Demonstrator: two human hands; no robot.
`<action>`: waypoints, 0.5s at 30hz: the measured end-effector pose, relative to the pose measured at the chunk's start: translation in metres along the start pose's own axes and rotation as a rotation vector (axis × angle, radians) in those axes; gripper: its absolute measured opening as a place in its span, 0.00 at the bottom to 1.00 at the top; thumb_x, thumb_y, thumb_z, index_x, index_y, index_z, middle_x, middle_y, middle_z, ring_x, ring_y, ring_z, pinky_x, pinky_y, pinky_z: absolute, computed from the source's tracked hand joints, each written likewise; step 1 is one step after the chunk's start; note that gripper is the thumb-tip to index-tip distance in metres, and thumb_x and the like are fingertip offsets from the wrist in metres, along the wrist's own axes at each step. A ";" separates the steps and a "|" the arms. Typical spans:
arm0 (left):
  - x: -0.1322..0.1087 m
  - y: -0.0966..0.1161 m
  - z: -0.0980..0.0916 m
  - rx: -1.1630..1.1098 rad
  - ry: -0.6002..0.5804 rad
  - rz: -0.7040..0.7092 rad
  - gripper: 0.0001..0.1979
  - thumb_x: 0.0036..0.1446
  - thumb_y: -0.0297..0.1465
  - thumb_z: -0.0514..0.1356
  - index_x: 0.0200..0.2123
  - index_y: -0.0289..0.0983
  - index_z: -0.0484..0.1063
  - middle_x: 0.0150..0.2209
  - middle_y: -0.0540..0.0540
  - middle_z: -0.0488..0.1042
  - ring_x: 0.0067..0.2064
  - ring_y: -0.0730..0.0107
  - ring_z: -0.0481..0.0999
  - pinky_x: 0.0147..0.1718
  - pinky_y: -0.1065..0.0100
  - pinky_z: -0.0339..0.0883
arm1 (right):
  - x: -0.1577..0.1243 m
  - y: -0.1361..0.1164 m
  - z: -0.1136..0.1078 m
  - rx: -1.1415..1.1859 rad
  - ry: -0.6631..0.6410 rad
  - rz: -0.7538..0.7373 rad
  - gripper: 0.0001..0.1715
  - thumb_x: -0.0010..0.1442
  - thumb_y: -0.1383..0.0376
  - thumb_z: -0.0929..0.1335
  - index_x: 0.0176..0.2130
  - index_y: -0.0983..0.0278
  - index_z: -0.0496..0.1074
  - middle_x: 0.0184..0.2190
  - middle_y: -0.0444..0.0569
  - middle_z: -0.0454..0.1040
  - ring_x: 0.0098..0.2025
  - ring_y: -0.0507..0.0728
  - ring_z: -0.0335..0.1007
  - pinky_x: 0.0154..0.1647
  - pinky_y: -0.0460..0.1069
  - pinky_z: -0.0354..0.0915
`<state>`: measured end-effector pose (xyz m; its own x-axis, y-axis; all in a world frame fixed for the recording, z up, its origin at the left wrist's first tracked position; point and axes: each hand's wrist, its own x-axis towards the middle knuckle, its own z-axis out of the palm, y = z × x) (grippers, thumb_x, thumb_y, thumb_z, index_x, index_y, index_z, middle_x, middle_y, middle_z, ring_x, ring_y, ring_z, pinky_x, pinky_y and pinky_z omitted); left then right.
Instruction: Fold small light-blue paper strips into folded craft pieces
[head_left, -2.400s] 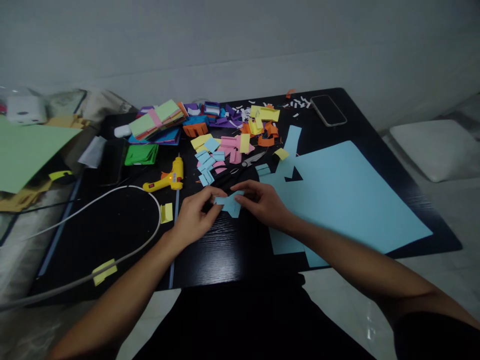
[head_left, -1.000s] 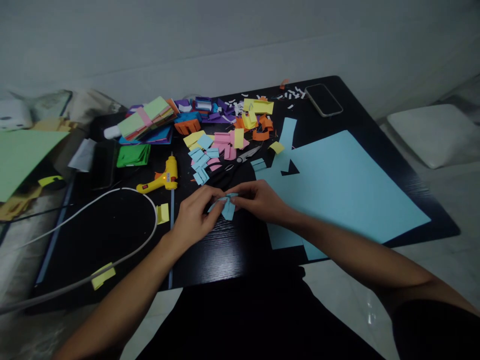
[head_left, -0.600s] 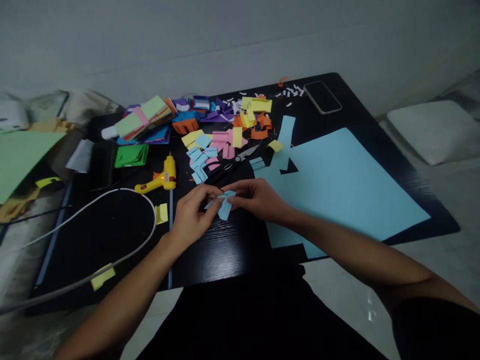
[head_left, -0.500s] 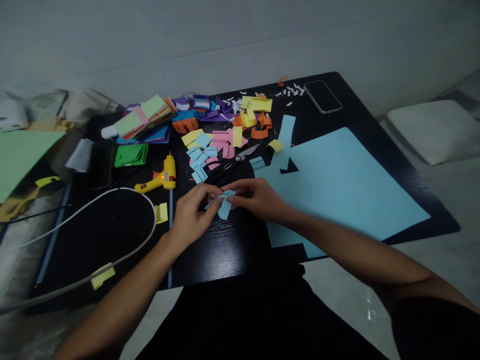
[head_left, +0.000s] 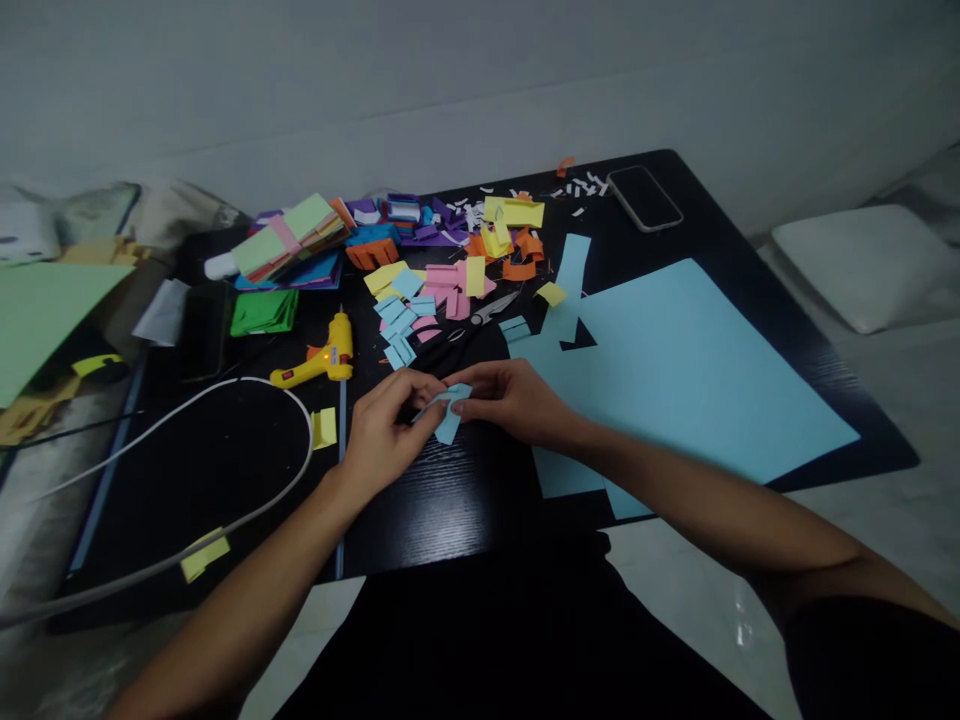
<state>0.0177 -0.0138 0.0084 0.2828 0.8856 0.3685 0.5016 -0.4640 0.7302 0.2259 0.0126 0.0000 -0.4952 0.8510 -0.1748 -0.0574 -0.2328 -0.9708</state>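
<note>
Presently, a small light-blue paper piece [head_left: 450,424] is held just below the centre of the frame, over the desk [head_left: 442,515]. It is pinched by the grip of both the left hand [head_left: 384,425] and the right hand [head_left: 519,403], between thumbs and fingers; whether the desk is touched by it cannot be told. Compared with the earliest frame, the fingertips have been brought closer together and the piece has been tilted, one flap now being pointed toward the bottom edge. Both wrists are angled inward, with the forearms extended from the lower corners.

Just above the hands, scissors [head_left: 495,309] are laid beside small folded blue pieces [head_left: 397,322]. At centre left, a yellow glue gun [head_left: 339,345] is seen; at right, a large blue sheet [head_left: 690,380] is partly covered by the right forearm. In the upper left, a paper bundle [head_left: 313,220] is wrapped with a pink strip [head_left: 285,234].
</note>
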 end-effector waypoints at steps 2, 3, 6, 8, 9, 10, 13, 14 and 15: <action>0.000 0.000 0.000 -0.001 -0.003 0.000 0.03 0.64 0.27 0.64 0.42 0.39 0.76 0.36 0.49 0.78 0.35 0.71 0.76 0.36 0.69 0.72 | 0.000 -0.002 0.000 0.011 -0.008 0.004 0.21 0.53 0.63 0.78 0.47 0.64 0.83 0.30 0.45 0.81 0.33 0.53 0.76 0.39 0.51 0.71; 0.000 0.000 0.000 -0.002 -0.005 -0.002 0.03 0.64 0.27 0.64 0.42 0.39 0.76 0.36 0.49 0.78 0.35 0.71 0.76 0.36 0.69 0.72 | 0.000 -0.003 0.000 0.020 -0.013 0.003 0.20 0.53 0.63 0.78 0.47 0.64 0.83 0.30 0.45 0.81 0.33 0.53 0.76 0.39 0.51 0.71; -0.001 0.000 0.000 -0.004 -0.004 -0.012 0.03 0.64 0.27 0.64 0.41 0.38 0.76 0.36 0.49 0.78 0.35 0.71 0.76 0.35 0.70 0.72 | -0.001 -0.005 0.001 0.035 -0.008 0.002 0.20 0.52 0.64 0.79 0.46 0.65 0.83 0.28 0.43 0.80 0.31 0.52 0.74 0.37 0.49 0.69; -0.001 0.000 0.001 -0.003 -0.001 -0.020 0.03 0.64 0.27 0.65 0.41 0.38 0.76 0.36 0.49 0.78 0.35 0.71 0.76 0.36 0.70 0.72 | -0.001 -0.005 0.002 0.013 0.014 0.004 0.20 0.51 0.64 0.79 0.45 0.66 0.83 0.25 0.41 0.76 0.28 0.51 0.71 0.34 0.48 0.66; -0.001 0.000 0.001 -0.004 -0.001 -0.023 0.03 0.63 0.27 0.65 0.41 0.38 0.76 0.36 0.49 0.78 0.35 0.71 0.76 0.36 0.70 0.72 | -0.001 -0.005 0.002 -0.007 0.029 0.003 0.20 0.52 0.63 0.79 0.45 0.66 0.83 0.23 0.39 0.74 0.27 0.50 0.68 0.32 0.47 0.64; -0.001 0.000 0.001 -0.006 -0.001 -0.027 0.03 0.63 0.27 0.65 0.41 0.38 0.76 0.36 0.49 0.78 0.35 0.71 0.76 0.36 0.70 0.72 | -0.001 -0.004 0.003 -0.027 0.041 0.000 0.20 0.52 0.63 0.79 0.45 0.66 0.83 0.22 0.38 0.73 0.26 0.49 0.66 0.31 0.47 0.62; -0.001 0.001 0.002 -0.006 0.007 -0.034 0.03 0.64 0.27 0.65 0.41 0.38 0.76 0.36 0.49 0.78 0.35 0.72 0.76 0.35 0.70 0.72 | 0.000 -0.001 0.004 -0.050 0.069 -0.011 0.20 0.53 0.61 0.79 0.45 0.65 0.83 0.23 0.40 0.74 0.26 0.50 0.67 0.31 0.47 0.62; -0.001 0.001 0.003 -0.002 0.013 -0.035 0.03 0.64 0.27 0.65 0.41 0.38 0.76 0.36 0.49 0.78 0.35 0.72 0.76 0.35 0.70 0.71 | 0.000 0.000 0.004 -0.049 0.079 -0.011 0.19 0.53 0.61 0.79 0.45 0.65 0.83 0.24 0.41 0.75 0.27 0.50 0.68 0.32 0.48 0.64; -0.001 0.002 0.003 0.002 0.020 -0.034 0.03 0.64 0.28 0.65 0.42 0.38 0.76 0.36 0.49 0.78 0.35 0.71 0.76 0.35 0.69 0.71 | 0.000 0.000 0.004 -0.047 0.090 -0.008 0.19 0.53 0.61 0.79 0.45 0.64 0.83 0.25 0.41 0.76 0.28 0.51 0.69 0.33 0.48 0.65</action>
<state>0.0210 -0.0162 0.0074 0.2488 0.9011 0.3551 0.5120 -0.4336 0.7415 0.2219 0.0109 0.0006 -0.4149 0.8920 -0.1791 -0.0194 -0.2055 -0.9785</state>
